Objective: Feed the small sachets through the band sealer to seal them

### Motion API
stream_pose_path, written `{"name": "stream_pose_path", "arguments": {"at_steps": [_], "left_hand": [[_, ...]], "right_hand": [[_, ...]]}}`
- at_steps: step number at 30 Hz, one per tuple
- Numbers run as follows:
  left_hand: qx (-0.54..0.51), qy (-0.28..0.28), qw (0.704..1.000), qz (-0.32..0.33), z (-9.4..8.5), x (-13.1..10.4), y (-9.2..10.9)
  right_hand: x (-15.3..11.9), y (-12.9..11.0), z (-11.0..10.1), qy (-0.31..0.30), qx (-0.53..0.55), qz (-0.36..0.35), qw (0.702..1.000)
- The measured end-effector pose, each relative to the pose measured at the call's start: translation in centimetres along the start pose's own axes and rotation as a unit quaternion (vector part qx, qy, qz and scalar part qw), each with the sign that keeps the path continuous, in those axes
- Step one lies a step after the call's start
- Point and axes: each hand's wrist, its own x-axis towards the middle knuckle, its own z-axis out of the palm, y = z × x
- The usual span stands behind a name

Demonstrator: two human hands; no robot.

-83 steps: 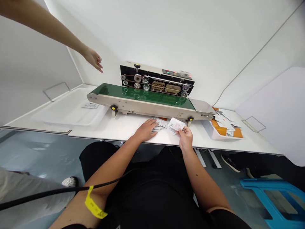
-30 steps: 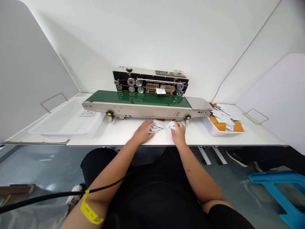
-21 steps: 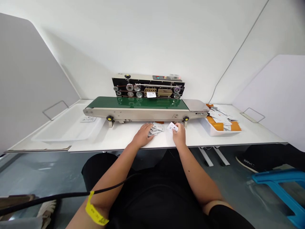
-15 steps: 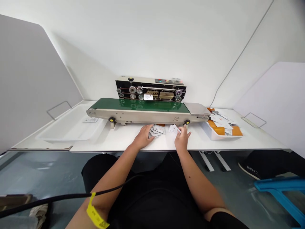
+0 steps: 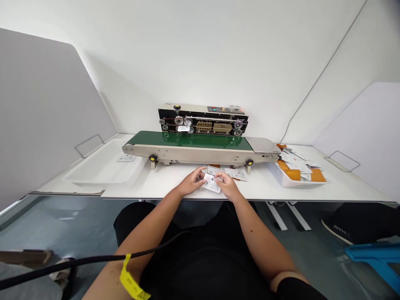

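A small white printed packet (image 5: 212, 183) is held low over the front of the table between my two hands. My left hand (image 5: 191, 183) closes thumb and fingers at its left edge. At the upper right edge, my right hand (image 5: 228, 186) pinches the same packet. Just behind my hands lie more packets, one partly hidden (image 5: 213, 170) and a few to the right (image 5: 236, 174), with orange showing beneath them. Beyond stands a band sealing machine (image 5: 203, 121) with a green conveyor belt (image 5: 187, 140); another white packet (image 5: 183, 128) is caught in its rollers.
On the left, a translucent white tray (image 5: 103, 182) contains a flat packet (image 5: 126, 158). A white bin (image 5: 290, 182) on the right is heaped with white and orange packets. Side panels flank the table. A black cable with a yellow tag (image 5: 133, 283) crosses my left arm.
My right hand has moved left, and both hands now meet at one packet. The packet in the sealer has moved left along the rollers. The camera view has shifted slightly.
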Motion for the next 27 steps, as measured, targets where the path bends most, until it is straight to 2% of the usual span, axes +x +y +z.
{"name": "stream_pose_path", "arguments": {"at_steps": [3,8,15,18,20,21,22,24,27], "left_hand": [[-0.019,-0.024,0.999,-0.027,0.0,0.1,0.0],[-0.066,-0.01,0.995,-0.075,0.1,0.3,-0.1],[-0.128,0.0,0.987,-0.099,0.0,0.3,-0.4],[-0.138,0.006,0.986,-0.09,-0.1,0.3,-0.4],[-0.154,0.015,0.985,-0.082,-0.2,0.3,-0.3],[-0.161,0.018,0.984,-0.078,-0.2,0.3,-0.3],[-0.164,0.019,0.983,-0.075,-0.2,0.3,-0.3],[-0.158,0.02,0.985,-0.069,-0.2,0.2,-0.2],[-0.14,0.022,0.988,-0.065,-0.3,0.2,-0.3]], "right_hand": [[0.3,0.1,0.0,-0.039,0.071,0.029,0.996],[0.1,-0.3,-0.3,-0.03,0.088,0.041,0.995],[-0.3,-0.1,0.0,-0.026,0.006,0.036,0.999],[-0.5,-1.2,-0.5,-0.093,-0.068,0.043,0.992],[-0.1,-2.9,-1.8,-0.133,-0.095,0.056,0.985],[0.5,-4.0,-2.8,-0.122,-0.088,0.057,0.987],[1.4,-5.1,-4.1,-0.085,-0.065,0.048,0.993],[3.8,-7.5,-7.3,0.052,0.006,-0.002,0.999],[8.3,-10.2,-12.5,0.27,0.077,-0.077,0.957]]}}
